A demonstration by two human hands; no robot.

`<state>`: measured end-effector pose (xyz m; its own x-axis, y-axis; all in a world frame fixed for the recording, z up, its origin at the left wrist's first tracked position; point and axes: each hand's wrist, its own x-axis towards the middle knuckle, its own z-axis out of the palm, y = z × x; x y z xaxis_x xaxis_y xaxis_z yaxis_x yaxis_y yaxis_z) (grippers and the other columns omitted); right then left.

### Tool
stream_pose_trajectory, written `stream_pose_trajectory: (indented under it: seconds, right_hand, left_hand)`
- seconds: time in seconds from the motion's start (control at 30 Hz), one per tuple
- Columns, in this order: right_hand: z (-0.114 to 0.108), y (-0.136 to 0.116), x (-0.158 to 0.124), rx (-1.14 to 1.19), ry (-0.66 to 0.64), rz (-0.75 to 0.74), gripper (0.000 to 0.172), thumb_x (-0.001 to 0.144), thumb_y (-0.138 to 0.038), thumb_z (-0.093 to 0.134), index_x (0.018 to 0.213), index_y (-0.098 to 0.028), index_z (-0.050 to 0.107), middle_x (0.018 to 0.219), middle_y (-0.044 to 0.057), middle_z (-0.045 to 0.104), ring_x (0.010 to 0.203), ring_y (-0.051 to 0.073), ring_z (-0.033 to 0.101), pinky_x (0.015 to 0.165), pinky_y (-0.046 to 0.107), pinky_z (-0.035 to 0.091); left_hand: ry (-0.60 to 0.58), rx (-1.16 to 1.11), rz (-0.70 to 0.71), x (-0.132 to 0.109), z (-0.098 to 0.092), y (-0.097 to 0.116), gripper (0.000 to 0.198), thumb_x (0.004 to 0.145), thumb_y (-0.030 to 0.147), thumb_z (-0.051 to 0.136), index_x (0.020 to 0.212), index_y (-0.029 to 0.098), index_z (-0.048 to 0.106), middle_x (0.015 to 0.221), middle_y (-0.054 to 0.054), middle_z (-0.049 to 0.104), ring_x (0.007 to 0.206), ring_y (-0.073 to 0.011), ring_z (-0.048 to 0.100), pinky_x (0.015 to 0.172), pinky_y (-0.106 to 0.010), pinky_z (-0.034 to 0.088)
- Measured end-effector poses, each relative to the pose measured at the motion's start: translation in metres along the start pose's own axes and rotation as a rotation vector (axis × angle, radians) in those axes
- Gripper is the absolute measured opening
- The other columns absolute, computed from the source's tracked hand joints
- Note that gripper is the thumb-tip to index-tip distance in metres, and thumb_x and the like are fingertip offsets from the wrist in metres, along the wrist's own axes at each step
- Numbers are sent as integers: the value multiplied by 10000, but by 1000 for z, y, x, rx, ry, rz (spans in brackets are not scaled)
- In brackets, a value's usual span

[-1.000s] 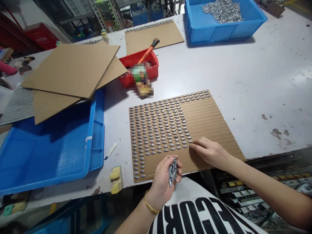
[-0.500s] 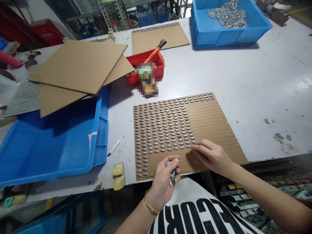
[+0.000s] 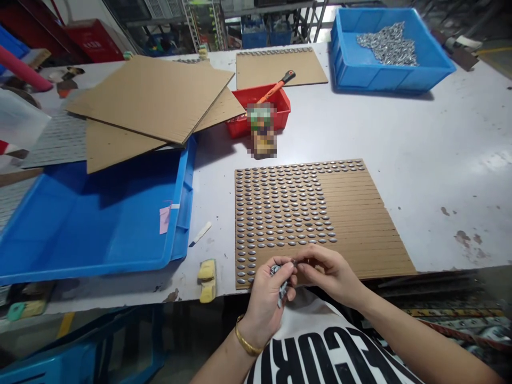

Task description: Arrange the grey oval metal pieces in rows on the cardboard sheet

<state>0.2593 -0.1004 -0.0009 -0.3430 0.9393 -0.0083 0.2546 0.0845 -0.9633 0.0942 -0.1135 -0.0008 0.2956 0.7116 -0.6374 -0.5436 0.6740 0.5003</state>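
My left hand (image 3: 272, 290) is curled around a clump of small silver oval metal pieces (image 3: 283, 290), just over the near edge of a cardboard sheet (image 3: 364, 224). The fingertips of my right hand (image 3: 330, 272) meet the left thumb and pinch a small dark-looking metal piece there, partly hidden by the fingers. On the sheet, rows of the same pointed oval pieces (image 3: 284, 202) fill the left and middle part and run along the far edge. Drawn lines cross the bare cardboard at the right.
A blue bin (image 3: 394, 77) at the back right holds a heap of silver pieces. A red box (image 3: 282, 106) has an orange-handled tool (image 3: 276, 89) in it. Cardboard sheets (image 3: 152, 101) lie over a large blue tray (image 3: 132, 234) at left. Yellow blocks (image 3: 207, 280) sit near the table edge.
My right hand has moved left and nearer, from the end of the lowest long row to the left hand's fingertips. The camera view has shifted slightly.
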Motion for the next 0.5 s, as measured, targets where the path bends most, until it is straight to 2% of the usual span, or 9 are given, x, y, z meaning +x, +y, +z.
stream_pose_trajectory:
  seconds: [0.13, 0.23, 0.37, 0.5]
  right_hand:
    - [7, -5, 2, -272, -102, -158, 310, 899, -144, 492, 1195, -220, 546, 931, 56, 631, 820, 146, 559, 732, 276, 459]
    - [12, -10, 4, -360, -163, -180, 370, 901, -153, 480, 1264, -218, 508, 867, 53, 620, 756, 144, 549, 677, 266, 456]
    - [14, -14, 9, -297, -96, -107, 168, 907, -199, 493, 1028, -215, 609, 823, 39, 632, 721, 136, 571, 655, 252, 459]
    - [24, -11, 12, -232, -25, -40, 99, 891, -233, 516, 861, -206, 607, 834, 47, 632, 770, 156, 592, 682, 265, 472]
  left_hand:
    - [18, 44, 36, -5, -8, 4, 204, 757, 246, 699, 895, 119, 618, 619, 5, 521, 530, -55, 433, 415, -147, 312]
    - [29, 15, 30, -9, -12, 8, 189, 762, 244, 694, 881, 135, 597, 641, 7, 523, 535, -57, 448, 400, -141, 300]
    - [41, -130, -17, -19, -25, 22, 179, 818, 308, 633, 856, 148, 563, 725, 2, 523, 501, -38, 422, 347, -128, 222]
    - [120, -256, 68, -30, -48, 43, 178, 873, 324, 554, 865, 146, 561, 656, 32, 456, 423, -14, 308, 318, -122, 165]
